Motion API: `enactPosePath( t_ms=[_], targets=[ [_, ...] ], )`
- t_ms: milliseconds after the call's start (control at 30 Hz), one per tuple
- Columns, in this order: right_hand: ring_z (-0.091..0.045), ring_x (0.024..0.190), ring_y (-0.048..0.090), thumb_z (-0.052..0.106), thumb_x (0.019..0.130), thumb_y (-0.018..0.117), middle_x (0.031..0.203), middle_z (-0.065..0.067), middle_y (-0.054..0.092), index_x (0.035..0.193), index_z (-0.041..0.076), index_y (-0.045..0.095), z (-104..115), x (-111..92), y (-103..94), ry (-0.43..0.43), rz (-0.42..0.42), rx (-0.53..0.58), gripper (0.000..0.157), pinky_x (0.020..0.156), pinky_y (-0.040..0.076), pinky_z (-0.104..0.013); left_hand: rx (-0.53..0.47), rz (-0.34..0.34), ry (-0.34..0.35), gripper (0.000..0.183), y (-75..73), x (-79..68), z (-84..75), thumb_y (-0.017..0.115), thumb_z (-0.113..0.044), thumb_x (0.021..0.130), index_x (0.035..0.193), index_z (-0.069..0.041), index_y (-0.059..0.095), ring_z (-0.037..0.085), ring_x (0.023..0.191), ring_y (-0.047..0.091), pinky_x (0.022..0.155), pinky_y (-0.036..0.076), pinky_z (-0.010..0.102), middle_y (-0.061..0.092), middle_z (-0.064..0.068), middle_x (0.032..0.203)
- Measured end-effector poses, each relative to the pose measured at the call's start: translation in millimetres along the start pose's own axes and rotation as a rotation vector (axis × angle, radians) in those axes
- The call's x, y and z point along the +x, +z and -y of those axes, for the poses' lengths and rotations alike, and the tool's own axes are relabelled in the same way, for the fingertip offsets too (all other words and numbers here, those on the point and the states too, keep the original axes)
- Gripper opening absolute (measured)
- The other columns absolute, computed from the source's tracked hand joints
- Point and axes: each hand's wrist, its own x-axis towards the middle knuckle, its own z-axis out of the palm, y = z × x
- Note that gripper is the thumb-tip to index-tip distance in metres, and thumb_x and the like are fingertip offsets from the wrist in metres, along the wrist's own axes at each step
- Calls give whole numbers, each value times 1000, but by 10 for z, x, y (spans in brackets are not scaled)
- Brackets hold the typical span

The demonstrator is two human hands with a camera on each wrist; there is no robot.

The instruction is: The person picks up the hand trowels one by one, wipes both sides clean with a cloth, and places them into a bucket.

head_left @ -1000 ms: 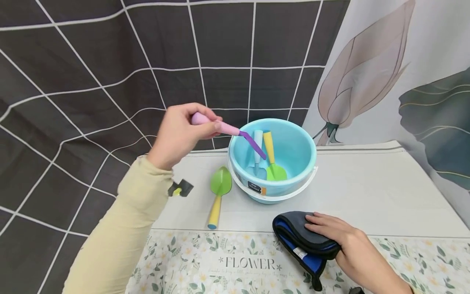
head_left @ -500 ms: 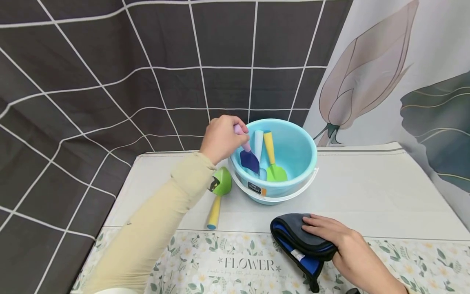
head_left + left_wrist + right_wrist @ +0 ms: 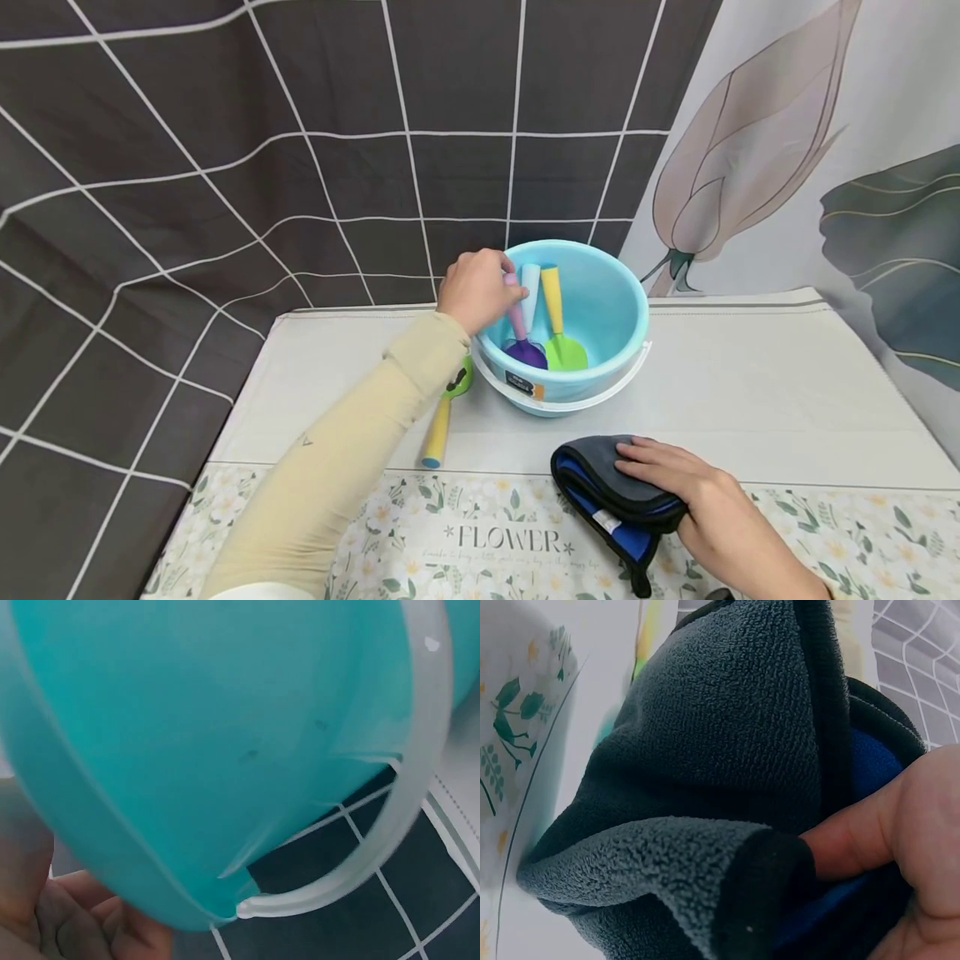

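Observation:
Over the left rim of a light blue bucket [image 3: 615, 321], my left hand [image 3: 480, 290] pinches the pink handle of a toy shovel [image 3: 527, 354]. Its purple blade points down inside the bucket. Beside it in the bucket stand a blue shovel [image 3: 529, 287] and a green shovel with a yellow handle [image 3: 552, 300]. The left wrist view shows the bucket's outer wall [image 3: 187, 735] and the hand [image 3: 90, 915] at its rim; the shovel is hidden there. My right hand [image 3: 708, 492] holds a folded grey-and-blue cloth [image 3: 622, 479], its thumb [image 3: 855, 836] tucked into the fold.
A green trowel with a yellow handle [image 3: 437, 433] lies left of the bucket, its blade partly covered by my left arm. The bucket's white carry handle [image 3: 570, 407] hangs at its front. A dark gridded curtain [image 3: 457, 92] stands behind the table [image 3: 750, 392].
My left hand has moved right and down, bringing the purple shovel from above the rim into the bucket, blade down. My right hand stays on the cloth, nearly unmoved.

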Motion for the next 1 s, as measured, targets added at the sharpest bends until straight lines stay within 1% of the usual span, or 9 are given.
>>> enactPosePath(
  t_ms=[33,133,267,367,467,567,700,867,1000],
  targets=[
    [-27,123,58,-27,54,43,136,1,61,128,16,69,-2,3,-1,-6,-7,-2,89,77,57,-32,-6,0,-1,35,-13,-3,4,76,-33,89,117,-13,74,24,92,66,78,54,38,73,4,103],
    [-28,122,59,-26,54,43,135,0,62,128,14,69,-8,9,-11,-24,-30,-7,88,75,57,-31,-49,-2,-6,34,-76,-17,31,74,-32,91,120,-13,73,17,81,68,75,53,34,75,1,92],
    [-27,122,59,-26,55,43,135,1,61,128,15,69,-2,13,-18,-25,-29,-2,87,77,57,-31,-148,-62,-11,26,-193,-61,112,71,-25,93,114,-12,74,9,67,69,74,52,30,75,-1,83],
    [-26,123,58,-26,56,43,136,2,61,129,15,68,4,9,-16,-17,-18,5,87,78,57,-32,-209,-128,-6,20,-282,-112,197,68,-22,94,108,-11,76,10,74,69,77,52,31,76,0,89],
    [-26,123,58,-26,57,43,136,2,61,129,15,68,7,6,-11,-18,-21,3,87,78,57,-30,-250,-152,-14,19,-351,-169,300,67,-20,94,106,-9,76,12,77,71,77,53,31,76,2,92],
    [-26,123,58,-26,56,43,135,1,61,128,15,68,8,7,-9,-21,-24,1,87,78,56,-30,-268,-140,-39,18,-373,-224,440,67,-19,94,107,-9,75,14,73,72,73,54,31,76,3,90],
    [-27,122,58,-26,57,42,135,0,61,128,15,68,8,5,-13,-16,-18,0,87,75,56,-29,-263,-94,-86,17,-331,-314,657,68,-20,94,105,-9,75,15,68,72,69,53,33,76,3,88],
    [-27,122,59,-25,56,41,135,0,61,128,16,68,11,3,-19,-18,-29,-9,87,74,54,-28,-214,9,-137,23,-209,-440,901,68,-23,95,110,-7,74,20,70,73,68,49,34,76,7,86],
    [-27,121,59,-25,56,42,135,-1,61,128,16,68,22,13,-29,-19,-38,-14,87,75,56,-29,-209,56,-190,28,-94,-554,1044,67,-23,95,115,-4,72,21,72,72,64,49,31,76,10,85]
  ],
)
